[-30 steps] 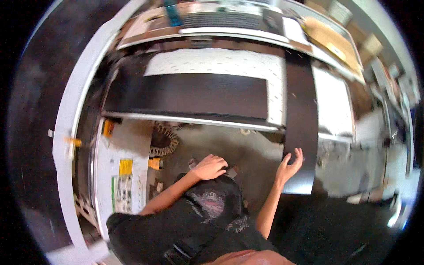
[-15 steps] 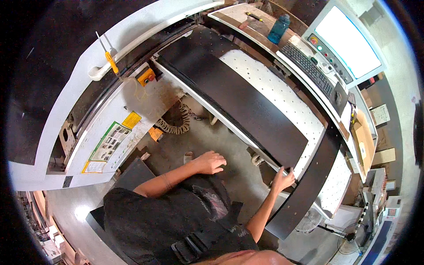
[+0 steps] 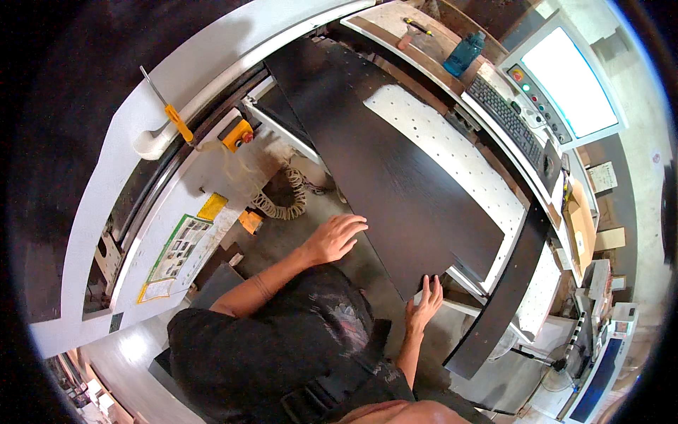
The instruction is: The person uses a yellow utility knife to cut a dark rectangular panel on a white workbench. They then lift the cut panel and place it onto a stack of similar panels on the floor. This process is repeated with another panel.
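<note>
A long dark panel (image 3: 395, 205) lies over the machine's table and juts past its near edge toward me. My right hand (image 3: 424, 308) grips this panel at its near right corner, with the fingers on top and the thumb by the edge. At the panel's near long edge is my left hand (image 3: 333, 240), fingers stretched out and loosely bent, their tips just reaching the edge. Part of a second dark panel (image 3: 484, 244) shows beneath the first one's right end. Whether the left thumb is under the panel cannot be made out.
The white perforated bed (image 3: 424, 134) lies beyond the panels. A dark strip (image 3: 501, 297) crosses it at right. Behind stand a keyboard (image 3: 505, 116), a lit screen (image 3: 568, 81) and a blue bottle (image 3: 465, 54). A yellow-handled screwdriver (image 3: 176, 121) and coiled hose (image 3: 282, 201) are at left.
The upper panel has slid toward me, off the table's near edge, uncovering part of the one below. My right hand moved nearer with it; my left hand rose to the panel's edge.
</note>
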{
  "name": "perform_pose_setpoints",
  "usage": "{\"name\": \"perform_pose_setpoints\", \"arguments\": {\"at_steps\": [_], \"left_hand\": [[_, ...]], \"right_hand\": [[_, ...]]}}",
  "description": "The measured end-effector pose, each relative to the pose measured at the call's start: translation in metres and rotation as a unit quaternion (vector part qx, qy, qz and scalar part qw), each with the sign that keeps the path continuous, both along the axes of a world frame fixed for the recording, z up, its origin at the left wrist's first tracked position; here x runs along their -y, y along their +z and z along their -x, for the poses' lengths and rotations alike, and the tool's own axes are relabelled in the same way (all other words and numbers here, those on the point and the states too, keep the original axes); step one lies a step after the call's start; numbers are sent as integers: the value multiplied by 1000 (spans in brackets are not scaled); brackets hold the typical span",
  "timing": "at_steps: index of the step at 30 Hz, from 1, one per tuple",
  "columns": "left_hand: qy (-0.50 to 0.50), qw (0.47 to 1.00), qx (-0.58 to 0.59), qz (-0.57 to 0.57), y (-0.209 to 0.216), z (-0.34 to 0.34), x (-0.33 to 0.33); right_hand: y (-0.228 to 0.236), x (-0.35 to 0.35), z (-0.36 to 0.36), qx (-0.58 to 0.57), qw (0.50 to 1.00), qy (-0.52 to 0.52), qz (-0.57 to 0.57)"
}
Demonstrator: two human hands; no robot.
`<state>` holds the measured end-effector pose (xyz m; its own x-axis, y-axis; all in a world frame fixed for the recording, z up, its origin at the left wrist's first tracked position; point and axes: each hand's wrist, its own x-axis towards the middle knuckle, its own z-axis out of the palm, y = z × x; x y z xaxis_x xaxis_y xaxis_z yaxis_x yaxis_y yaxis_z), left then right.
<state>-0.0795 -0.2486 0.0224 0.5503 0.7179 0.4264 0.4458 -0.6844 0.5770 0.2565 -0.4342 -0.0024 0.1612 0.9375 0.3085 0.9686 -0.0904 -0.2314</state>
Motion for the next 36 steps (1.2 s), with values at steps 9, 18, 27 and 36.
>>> {"name": "perform_pose_setpoints", "arguments": {"at_steps": [9,18,27,36], "left_hand": [[62,996,35,-46,11,21,-47],[163,927,266,208,15,-33,-102],[43,663,434,608,36,-105,-190],[87,732,433,519,34,-97,-194]], "right_hand": [[19,-22,-25,-1,988,91,-123],[132,-64,-120,-99,935,16,-340],[219,-77,-161,-241,876,-221,-355],[218,-146,-185,-389,873,-201,-213]]}}
